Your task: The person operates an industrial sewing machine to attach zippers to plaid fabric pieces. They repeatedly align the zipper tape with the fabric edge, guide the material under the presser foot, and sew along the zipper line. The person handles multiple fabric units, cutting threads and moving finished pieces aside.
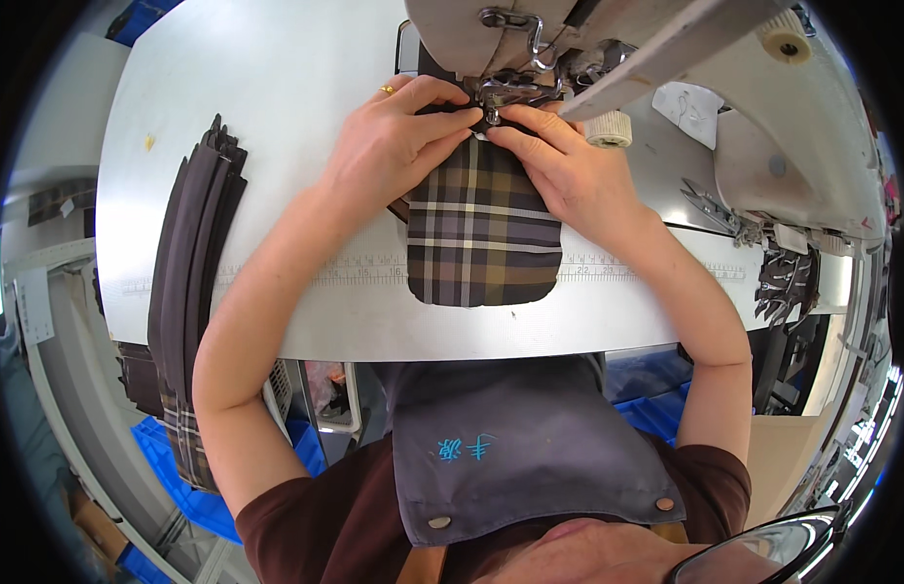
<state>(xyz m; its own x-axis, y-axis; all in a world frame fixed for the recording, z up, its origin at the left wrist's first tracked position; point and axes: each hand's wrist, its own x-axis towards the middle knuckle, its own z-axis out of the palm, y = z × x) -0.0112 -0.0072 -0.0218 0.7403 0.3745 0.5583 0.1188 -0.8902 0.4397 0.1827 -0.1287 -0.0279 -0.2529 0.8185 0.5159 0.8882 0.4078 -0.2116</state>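
Observation:
A plaid fabric piece (481, 234) in brown, black and white, with rounded lower corners, lies on the white sewing table. Its upper end is under the presser foot (492, 115) of a sewing machine (569, 58). My left hand (398, 136) wears a ring and pinches the piece's upper edge just left of the foot. From the other side, my right hand (569, 161) presses thumb and fingers together on the same edge. Between my fingertips a dark strip and a small white bit show. The needle point is too small to make out.
Dark fabric strips (194, 253) hang over the table's left edge. Metal snips (710, 206) lie right of the machine, near a bunch of dark pieces (788, 282). A printed ruler (345, 268) crosses the white table (355, 326). Blue bins (194, 492) stand below.

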